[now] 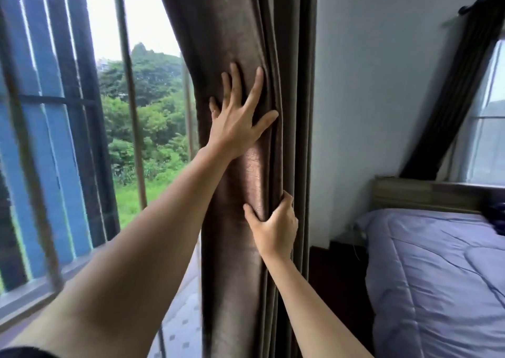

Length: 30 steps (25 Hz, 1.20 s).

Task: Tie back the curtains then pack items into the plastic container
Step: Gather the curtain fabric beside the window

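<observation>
A brown curtain (235, 30) hangs gathered in folds at the middle of the view, beside the window. My left hand (237, 117) lies flat against the curtain with its fingers spread, holding nothing. Lower down, my right hand (276, 226) pinches the curtain's right-hand folds between thumb and fingers. No tie-back and no plastic container are in view.
A large window (131, 98) with metal bars fills the left, trees behind it. A bed with a lilac quilt (437, 275) stands at the right below a wooden headboard (420, 193). A second dark curtain (464, 84) slants tied back at the far right window.
</observation>
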{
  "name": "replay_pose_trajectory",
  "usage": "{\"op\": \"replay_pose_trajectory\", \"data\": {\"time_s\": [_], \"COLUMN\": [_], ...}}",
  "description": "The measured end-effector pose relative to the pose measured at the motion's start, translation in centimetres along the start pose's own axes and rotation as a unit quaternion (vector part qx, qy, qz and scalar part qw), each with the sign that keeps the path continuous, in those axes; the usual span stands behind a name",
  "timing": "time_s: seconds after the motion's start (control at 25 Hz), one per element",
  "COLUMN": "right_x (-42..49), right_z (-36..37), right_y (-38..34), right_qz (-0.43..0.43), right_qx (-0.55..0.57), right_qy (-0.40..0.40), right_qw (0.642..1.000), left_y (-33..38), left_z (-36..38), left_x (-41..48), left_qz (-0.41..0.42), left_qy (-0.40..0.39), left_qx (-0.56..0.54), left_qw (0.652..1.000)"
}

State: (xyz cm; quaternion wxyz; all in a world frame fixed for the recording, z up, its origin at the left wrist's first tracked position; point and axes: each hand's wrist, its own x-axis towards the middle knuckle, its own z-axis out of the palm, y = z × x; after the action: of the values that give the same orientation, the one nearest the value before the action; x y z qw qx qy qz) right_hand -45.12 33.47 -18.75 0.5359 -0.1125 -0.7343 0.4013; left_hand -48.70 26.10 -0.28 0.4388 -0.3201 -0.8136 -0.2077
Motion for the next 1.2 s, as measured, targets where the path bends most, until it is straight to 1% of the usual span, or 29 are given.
{"op": "replay_pose_trajectory", "data": {"time_s": [0.24,0.4,0.56,0.68,0.88,1.0,1.2], "right_x": [6.2,10.4,14.4,17.1,22.4,24.6,27.3], "right_z": [1.9,3.6,6.2,8.7,12.5,13.3,14.1], "right_y": [6.4,9.4,13.6,16.6,20.0,22.3,25.3], "right_qz": [0.003,-0.011,0.009,0.016,0.017,0.029,0.033], "right_qx": [-0.024,-0.038,-0.045,-0.071,-0.037,-0.017,-0.055], "right_qy": [-0.008,0.004,-0.018,-0.007,-0.024,-0.021,-0.026], "right_qw": [1.0,0.999,0.999,0.997,0.999,0.999,0.998], "left_y": [0.9,0.6,-0.2,-1.3,-2.6,-2.0,-1.7], "left_z": [9.6,13.8,18.6,22.6,27.9,31.2,36.2], "left_x": [4.4,8.0,11.2,13.8,18.3,20.3,22.6], "left_qz": [-0.017,-0.012,0.004,0.017,0.035,0.057,0.069], "left_qy": [-0.042,-0.036,-0.044,-0.047,-0.049,-0.063,-0.06], "left_qx": [-0.033,-0.039,-0.025,-0.024,-0.028,-0.045,-0.036], "left_qw": [0.998,0.999,0.999,0.998,0.998,0.995,0.995]}}
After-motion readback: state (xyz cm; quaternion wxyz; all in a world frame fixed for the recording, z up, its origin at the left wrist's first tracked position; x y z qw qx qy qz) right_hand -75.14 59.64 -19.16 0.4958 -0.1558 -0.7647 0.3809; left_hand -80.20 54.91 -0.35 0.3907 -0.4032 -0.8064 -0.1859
